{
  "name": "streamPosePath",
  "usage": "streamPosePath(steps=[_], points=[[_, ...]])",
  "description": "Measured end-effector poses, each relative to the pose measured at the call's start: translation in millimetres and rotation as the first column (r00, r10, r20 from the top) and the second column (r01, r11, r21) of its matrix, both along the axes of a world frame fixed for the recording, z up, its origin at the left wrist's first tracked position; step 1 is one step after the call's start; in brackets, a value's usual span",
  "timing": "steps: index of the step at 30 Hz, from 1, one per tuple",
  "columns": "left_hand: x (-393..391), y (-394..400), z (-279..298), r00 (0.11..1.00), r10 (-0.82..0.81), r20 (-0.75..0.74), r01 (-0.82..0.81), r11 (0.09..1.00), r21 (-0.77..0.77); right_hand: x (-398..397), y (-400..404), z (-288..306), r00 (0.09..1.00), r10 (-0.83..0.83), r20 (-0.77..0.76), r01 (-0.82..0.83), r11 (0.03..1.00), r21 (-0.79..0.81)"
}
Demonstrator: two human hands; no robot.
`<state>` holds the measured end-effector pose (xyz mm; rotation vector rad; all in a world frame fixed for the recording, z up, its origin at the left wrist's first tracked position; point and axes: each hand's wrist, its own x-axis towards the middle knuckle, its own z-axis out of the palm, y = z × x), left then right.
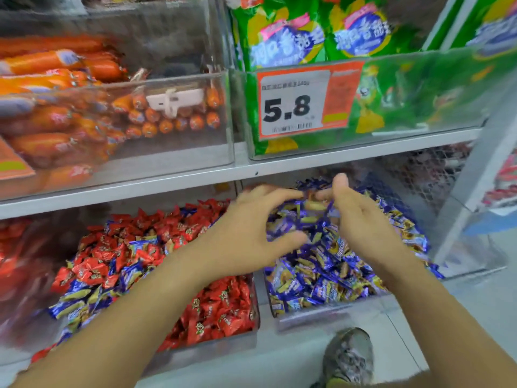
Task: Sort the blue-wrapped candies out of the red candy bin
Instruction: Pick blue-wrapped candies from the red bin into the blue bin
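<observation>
**Trainee:** Hands first, where are they?

**Lead:** Both are over the clear plastic bin of blue-wrapped candies [335, 264] at lower right of the frame. The left hand [251, 233] has its fingers curved and spread with nothing plainly in them, so that grip looks released. The right hand [361, 217] has thumb up and fingertips meeting the left's near a few blue-and-gold wrappers [313, 204] at centre frame. Blur hides whether it is pinching them or has let go; I cannot tell.

**Trainee:** So this is the drop-off?

**Lead:** I judge so. Done well, it means letting go low over the blue pile, towards the back, so nothing slides over the front wall.

**Trainee:** And the bin being sorted?

**Lead:** The clear bin of red-wrapped candies [212, 312] sits at lower centre-left, just beside the blue one, under the left forearm. A cluster of stray blue-wrapped candies [81, 301] lies along its left edge, with more scattered through the reds [134, 247] higher up.

**Trainee:** Plenty left, then.

**Lead:** Yes, by my reckoning. For the next handful, work from the dense cluster at lower left, and check each fistful for red wrappers before crossing over. Reaching across with both arms risks dragging reds over the divide, so lift clear of the pile.
</observation>
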<state>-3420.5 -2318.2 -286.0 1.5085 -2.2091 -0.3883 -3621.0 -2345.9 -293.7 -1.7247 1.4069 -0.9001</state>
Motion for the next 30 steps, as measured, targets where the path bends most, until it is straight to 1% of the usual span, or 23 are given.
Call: streamPosePath(steps=[2,4,5,7,9,10,12,14,15,17,21,24,26,28,29,30], points=[[20.1,23.5,-1.6,0.992,0.094,-0.079,-0.102,0.988,-0.119,0.4,0.8,1.8,0.997,0.055,0.046,-0.055,0.998,0.009],[46.2,48.2,-9.3,0.981,0.175,-0.09,-0.187,0.969,-0.159,2.3,1.9,5.1,0.987,0.152,0.046,-0.15,0.988,-0.039],[59.1,60.8,-15.2,0.979,0.195,-0.054,-0.2,0.972,-0.123,4.0,3.3,7.0,0.98,0.193,0.046,-0.19,0.98,-0.052],[81.2,81.6,-28.5,0.976,0.193,0.1,-0.196,0.981,0.016,11.1,5.4,7.7,0.97,0.242,0.031,-0.239,0.968,-0.081],[100.1,92.1,-40.1,0.954,0.172,0.244,-0.201,0.974,0.1,25.9,11.9,9.2,0.967,0.254,0.011,-0.25,0.959,-0.136],[107.2,94.6,-42.4,0.949,0.166,0.267,-0.207,0.97,0.13,36.3,16.8,9.2,0.963,0.27,-0.004,-0.266,0.946,-0.186],[119.2,96.4,-44.3,0.964,0.158,0.213,-0.193,0.969,0.156,63.1,29.4,8.6,0.93,0.356,-0.091,-0.366,0.874,-0.319],[129.0,96.9,-42.0,0.974,0.152,0.168,-0.179,0.971,0.161,91.7,40.3,2.4,0.862,0.457,-0.221,-0.507,0.767,-0.393],[133.9,97.7,-40.5,0.976,0.159,0.151,-0.183,0.97,0.16,104.7,44.3,-1.1,0.823,0.493,-0.282,-0.568,0.728,-0.384],[143.6,100.8,-37.9,0.974,0.198,0.111,-0.215,0.963,0.163,126.7,46.3,-9.1,0.748,0.526,-0.404,-0.653,0.69,-0.312],[158.3,105.5,-35.6,0.961,0.275,0.02,-0.273,0.939,0.212,159.4,46.3,-20.2,0.625,0.505,-0.595,-0.724,0.659,-0.202],[163.4,107.1,-31.9,0.957,0.288,-0.018,-0.276,0.932,0.237,175.3,41.3,-20.4,0.55,0.421,-0.721,-0.714,0.685,-0.145],[166.2,108.0,-30.4,0.956,0.293,-0.01,-0.281,0.926,0.254,175.5,36.3,-13.0,0.554,0.394,-0.734,-0.702,0.694,-0.157],[168.8,107.4,-31.6,0.95,0.311,0.002,-0.301,0.917,0.261,167.1,30.7,-4.4,0.616,0.372,-0.695,-0.679,0.698,-0.228],[168.7,106.4,-32.8,0.948,0.317,0.014,-0.31,0.916,0.255,161.8,28.6,-1.2,0.629,0.35,-0.694,-0.665,0.705,-0.247],[167.8,105.3,-34.0,0.946,0.321,0.032,-0.319,0.917,0.237,157.3,27.3,0.8,0.608,0.327,-0.724,-0.656,0.721,-0.225]])
